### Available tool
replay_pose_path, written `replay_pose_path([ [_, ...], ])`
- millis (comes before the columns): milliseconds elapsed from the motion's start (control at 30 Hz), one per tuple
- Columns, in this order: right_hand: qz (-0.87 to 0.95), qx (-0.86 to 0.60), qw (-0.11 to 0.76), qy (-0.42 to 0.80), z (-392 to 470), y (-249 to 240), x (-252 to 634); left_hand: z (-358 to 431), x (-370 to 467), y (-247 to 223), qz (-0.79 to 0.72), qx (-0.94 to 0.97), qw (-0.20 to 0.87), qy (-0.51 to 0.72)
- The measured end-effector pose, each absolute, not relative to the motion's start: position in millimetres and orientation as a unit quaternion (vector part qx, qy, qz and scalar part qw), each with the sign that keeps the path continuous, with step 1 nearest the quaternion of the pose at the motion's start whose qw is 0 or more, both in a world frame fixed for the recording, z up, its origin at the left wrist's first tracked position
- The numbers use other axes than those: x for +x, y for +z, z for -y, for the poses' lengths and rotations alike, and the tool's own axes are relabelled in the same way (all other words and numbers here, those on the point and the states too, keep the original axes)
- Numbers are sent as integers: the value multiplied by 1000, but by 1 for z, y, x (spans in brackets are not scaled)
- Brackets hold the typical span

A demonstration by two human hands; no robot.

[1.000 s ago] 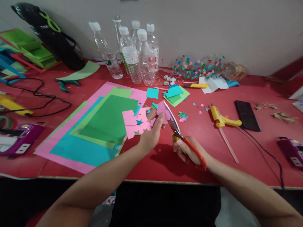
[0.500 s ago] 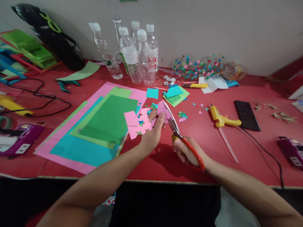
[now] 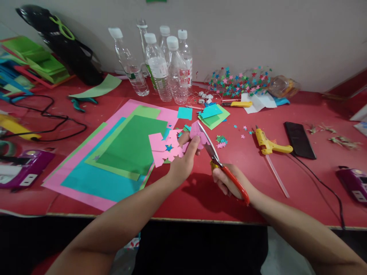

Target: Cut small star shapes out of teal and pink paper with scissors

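Observation:
Between the thumb and fingers of my left hand (image 3: 185,154) is a small piece of pink paper (image 3: 195,130), with star-shaped notches along its lower edge. My right hand (image 3: 229,180) is wrapped round the red handles of a pair of scissors (image 3: 215,157). The blades point up and away, lying against the right side of the pink paper. Pink paper scraps (image 3: 157,149) with star cut-outs lie on the table left of my left hand. A small pile of paper stars (image 3: 221,141) rests beyond the scissors.
Large coloured sheets (image 3: 130,145) spread over the left of the red table (image 3: 183,206). Plastic bottles (image 3: 157,65) stand at the back. A yellow glue gun (image 3: 269,143), a phone (image 3: 300,140) and a yellow cutter knife (image 3: 241,104) lie to the right.
My right hand and the scissors have shifted slightly to the right and up. My left hand keeps its hold on the pink paper, almost unmoved. The scraps beside it look slightly displaced.

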State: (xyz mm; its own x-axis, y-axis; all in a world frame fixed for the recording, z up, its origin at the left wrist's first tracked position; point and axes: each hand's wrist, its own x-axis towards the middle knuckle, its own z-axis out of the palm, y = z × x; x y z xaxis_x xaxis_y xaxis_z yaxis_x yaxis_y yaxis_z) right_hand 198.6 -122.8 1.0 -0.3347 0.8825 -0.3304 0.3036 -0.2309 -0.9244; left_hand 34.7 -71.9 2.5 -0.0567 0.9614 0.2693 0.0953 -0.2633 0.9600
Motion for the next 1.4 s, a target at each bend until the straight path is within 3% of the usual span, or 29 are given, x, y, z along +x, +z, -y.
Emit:
replay_pose_path([
  [200, 573, -546, 241, 561, 117, 6, 204, 61, 33, 3, -394, 453, 536, 594],
  [367, 559, -570, 242, 551, 113, 4, 205, 59, 36, 0, -331, 416, 655, 537],
  [567, 557, -578, 235, 549, 111, 4, 206, 54, 34, 3, -346, 394, 611, 594],
  [1100, 587, -579, 211, 526, 106, 2, 210, 45, 26, 7, -378, 381, 591, 602],
  [1400, 579, -581, 207, 533, 104, 1, 214, 43, 23, 6, -365, 344, 627, 596],
])
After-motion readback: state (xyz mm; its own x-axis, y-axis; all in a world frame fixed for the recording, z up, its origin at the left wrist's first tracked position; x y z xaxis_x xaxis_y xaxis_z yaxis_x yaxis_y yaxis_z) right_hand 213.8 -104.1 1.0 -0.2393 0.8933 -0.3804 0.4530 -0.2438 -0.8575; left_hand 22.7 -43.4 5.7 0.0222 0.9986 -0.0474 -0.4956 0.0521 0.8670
